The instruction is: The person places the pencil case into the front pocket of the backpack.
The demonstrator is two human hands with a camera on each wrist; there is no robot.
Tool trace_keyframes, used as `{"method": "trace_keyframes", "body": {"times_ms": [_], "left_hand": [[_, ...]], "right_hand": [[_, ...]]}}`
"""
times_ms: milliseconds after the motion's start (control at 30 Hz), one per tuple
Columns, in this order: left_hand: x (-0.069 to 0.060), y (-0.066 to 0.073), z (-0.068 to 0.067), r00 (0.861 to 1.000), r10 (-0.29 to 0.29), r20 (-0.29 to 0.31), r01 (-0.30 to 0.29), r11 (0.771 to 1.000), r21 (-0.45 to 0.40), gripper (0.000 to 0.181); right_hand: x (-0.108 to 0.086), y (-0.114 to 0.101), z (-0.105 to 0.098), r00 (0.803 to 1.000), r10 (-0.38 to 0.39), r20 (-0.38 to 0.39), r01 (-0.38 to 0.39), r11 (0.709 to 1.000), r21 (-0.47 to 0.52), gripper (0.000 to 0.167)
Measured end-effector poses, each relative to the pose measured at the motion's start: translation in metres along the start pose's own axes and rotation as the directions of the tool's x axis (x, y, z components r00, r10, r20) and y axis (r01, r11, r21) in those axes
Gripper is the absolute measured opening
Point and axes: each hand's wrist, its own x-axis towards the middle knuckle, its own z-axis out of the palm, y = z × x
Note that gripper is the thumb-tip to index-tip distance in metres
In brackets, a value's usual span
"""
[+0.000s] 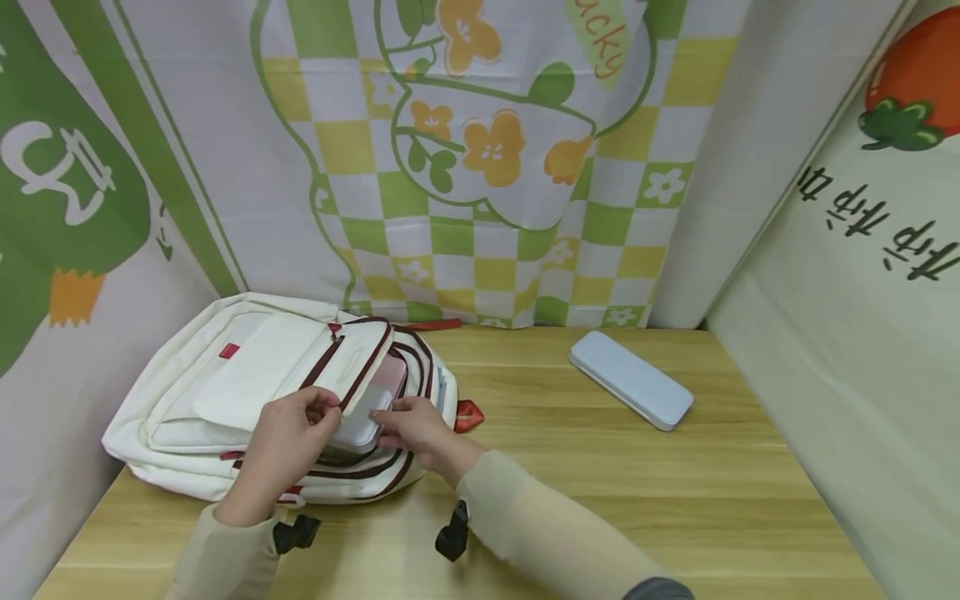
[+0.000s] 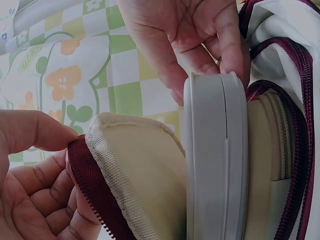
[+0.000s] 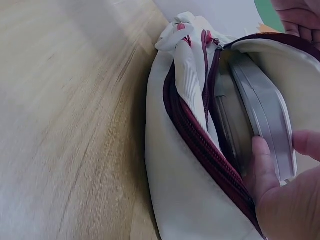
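A white backpack [image 1: 176, 400] with dark red zips lies on the wooden table at the left, its front pocket unzipped. My left hand [image 1: 281, 446] pinches the zipped edge of the pocket flap [image 2: 145, 170] between thumb and fingers and holds it away from the bag. A pale, flat hard case [image 2: 215, 160] with a seam along its side stands partly inside the pocket. My right hand [image 1: 423, 433] grips the outer end of this case, thumb on one face and fingers on the other, as the right wrist view shows. The case's far end is hidden in the pocket.
To the right, a light blue oblong case [image 1: 630, 379] lies on the wooden table [image 1: 570, 500]. A red tag [image 1: 468, 415] sticks out beside the bag. Printed cloth [image 1: 487, 250] hangs behind the table and along both sides.
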Motion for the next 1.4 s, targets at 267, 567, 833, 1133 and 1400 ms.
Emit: {"method": "trace_keyframes", "body": {"times_ms": [267, 567, 833, 1133, 1400], "left_hand": [[0.000, 0.000, 0.000, 1.000, -0.004, 0.009, 0.004, 1.000, 0.004, 0.009], [0.001, -0.003, 0.002, 1.000, 0.001, 0.017, -0.001, 1.000, 0.002, 0.008], [-0.001, -0.004, 0.002, 0.999, -0.029, 0.029, 0.029, 1.000, 0.003, 0.011], [0.000, -0.003, 0.003, 1.000, -0.005, 0.004, 0.005, 1.000, -0.008, 0.008], [0.000, -0.003, 0.002, 1.000, -0.013, 0.010, 0.013, 1.000, -0.008, 0.008]], "right_hand": [[0.003, 0.004, 0.008, 0.999, -0.014, -0.032, 0.015, 1.000, 0.021, 0.026], [0.003, 0.005, 0.015, 0.998, -0.022, -0.050, 0.023, 0.999, 0.022, 0.024], [0.000, 0.006, 0.015, 0.999, -0.004, -0.041, 0.005, 1.000, 0.030, 0.027], [-0.003, 0.003, 0.009, 1.000, -0.014, 0.000, 0.014, 0.998, 0.066, 0.035], [-0.009, -0.002, 0.004, 0.999, 0.004, 0.049, -0.009, 0.994, 0.105, 0.036]]}}
